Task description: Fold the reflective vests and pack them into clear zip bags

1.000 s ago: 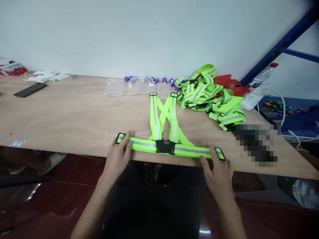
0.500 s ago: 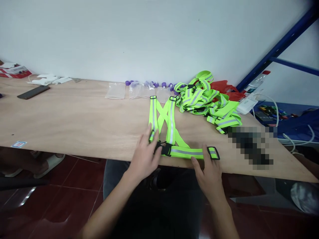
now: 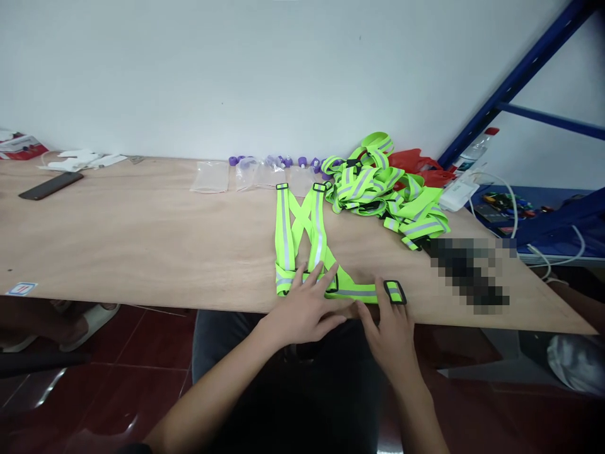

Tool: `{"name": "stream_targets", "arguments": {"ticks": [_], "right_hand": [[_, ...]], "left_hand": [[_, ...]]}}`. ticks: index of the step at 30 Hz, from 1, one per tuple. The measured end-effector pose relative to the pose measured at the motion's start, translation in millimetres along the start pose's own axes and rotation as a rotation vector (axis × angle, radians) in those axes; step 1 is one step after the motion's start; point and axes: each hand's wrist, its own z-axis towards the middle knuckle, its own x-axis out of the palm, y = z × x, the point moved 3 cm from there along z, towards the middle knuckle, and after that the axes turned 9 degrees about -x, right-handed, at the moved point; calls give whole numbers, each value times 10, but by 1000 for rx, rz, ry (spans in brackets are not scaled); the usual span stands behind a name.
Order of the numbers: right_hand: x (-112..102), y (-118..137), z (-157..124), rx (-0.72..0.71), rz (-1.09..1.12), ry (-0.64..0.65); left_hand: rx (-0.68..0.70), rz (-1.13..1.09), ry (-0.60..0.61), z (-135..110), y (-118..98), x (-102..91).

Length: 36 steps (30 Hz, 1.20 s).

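With left hand [image 3: 305,309] spread flat, seems to press the folded belt [image 3: 357,292] of the harness [image 3: 285,233] onto the tabletop [image 3: 142,252]; with right hand [image 3: 390,328] loosely splayed at the belt's right end, apparently steadies it. Has strap pile [image 3: 366,186] right of the harness, likely for room.

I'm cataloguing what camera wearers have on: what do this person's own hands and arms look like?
The left hand and right hand are ungloved, with no jewellery or marking visible. The left forearm and right forearm are uncovered as far as they show. What looks like a dark sleeve edge appears by the left elbow; no sleeve shows on the right.
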Motion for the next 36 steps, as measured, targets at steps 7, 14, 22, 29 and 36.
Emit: {"name": "stream_targets", "arguments": {"ticks": [7, 14, 22, 29, 36], "right_hand": [[15, -22, 3, -8, -9, -4], [-7, -68, -14, -20, -11, -19], [-10, -45, -16, -53, -45, -29], [-11, -68, -12, -65, 9, -69], [-234, 79, 100, -235, 18, -253]], "left_hand": [[-22, 60, -8, 20, 15, 51], [-101, 253, -95, -65, -60, 122], [-286, 276, -173, -244, -175, 122], [-268, 293, -156, -274, -151, 175], [-316, 329, -141, -304, -200, 154]]}}
